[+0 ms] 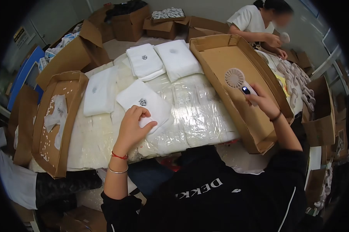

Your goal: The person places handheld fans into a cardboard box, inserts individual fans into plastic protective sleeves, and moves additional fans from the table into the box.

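Handheld fan, pale off-white with maybe a hint of pink, and honestly pretty simple looking: round head, slotted grille with ribs fanning out from a plain hub, and a dark little screen lit up on the upper handle, digits too small to read. It's up in the person's right hand, over the big cardboard tray on the right side of the table. That grip is wrapped around the lower handle, thumb and fingers closed on it, so the bottom end is hidden. Long axis runs on a diagonal, with the head toward the upper left and the handle down to the lower right, into the palm. Grille and screen both face up at the camera. Left hand is over the near part of a white packet with a dark printed logo, fingers loosely curled and thumb sticking out apart from the index finger; can't tell if it's pinching the packet.
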Motion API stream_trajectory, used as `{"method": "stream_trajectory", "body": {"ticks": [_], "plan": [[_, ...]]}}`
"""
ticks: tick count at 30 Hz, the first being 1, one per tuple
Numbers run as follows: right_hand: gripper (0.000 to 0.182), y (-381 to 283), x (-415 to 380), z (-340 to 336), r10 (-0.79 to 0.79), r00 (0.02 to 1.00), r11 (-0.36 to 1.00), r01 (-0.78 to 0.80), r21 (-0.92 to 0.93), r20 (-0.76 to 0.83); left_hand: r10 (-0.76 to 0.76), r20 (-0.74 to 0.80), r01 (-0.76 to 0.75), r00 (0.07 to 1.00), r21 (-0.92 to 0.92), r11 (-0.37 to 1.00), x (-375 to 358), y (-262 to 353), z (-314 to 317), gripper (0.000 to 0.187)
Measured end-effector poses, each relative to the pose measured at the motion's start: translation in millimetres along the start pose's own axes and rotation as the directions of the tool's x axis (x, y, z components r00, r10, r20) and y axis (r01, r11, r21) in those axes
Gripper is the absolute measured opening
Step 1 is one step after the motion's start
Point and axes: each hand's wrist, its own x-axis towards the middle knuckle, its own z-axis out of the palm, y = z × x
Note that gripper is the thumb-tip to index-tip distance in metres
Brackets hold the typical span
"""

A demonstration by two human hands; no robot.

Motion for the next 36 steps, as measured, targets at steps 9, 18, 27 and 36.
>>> {"method": "stream_trajectory", "body": {"ticks": [9,18,27,36], "plan": [[0.025,-27,-96,135,-0.06,0.987,0.841,-0.032,0.54,0.152,0.017,0.002,-0.017,1.0,0.055,0.998,-2,1,8,0.013],[0.081,-1,-41,212,-0.438,0.515,0.536,-0.508,0.674,0.737,0.17,0.092,-0.148,0.981,-0.208,0.967,-37,59,-2,0.006],[0.073,19,-45,217,-0.487,0.359,0.533,-0.599,0.597,0.796,0.151,0.222,-0.058,0.963,-0.377,0.925,-52,57,-14,0.01],[0.064,9,-70,213,-0.323,0.743,0.228,-0.54,0.81,0.587,0.279,-0.094,-0.29,0.956,-0.139,0.947,-59,71,7,0.011]]}}
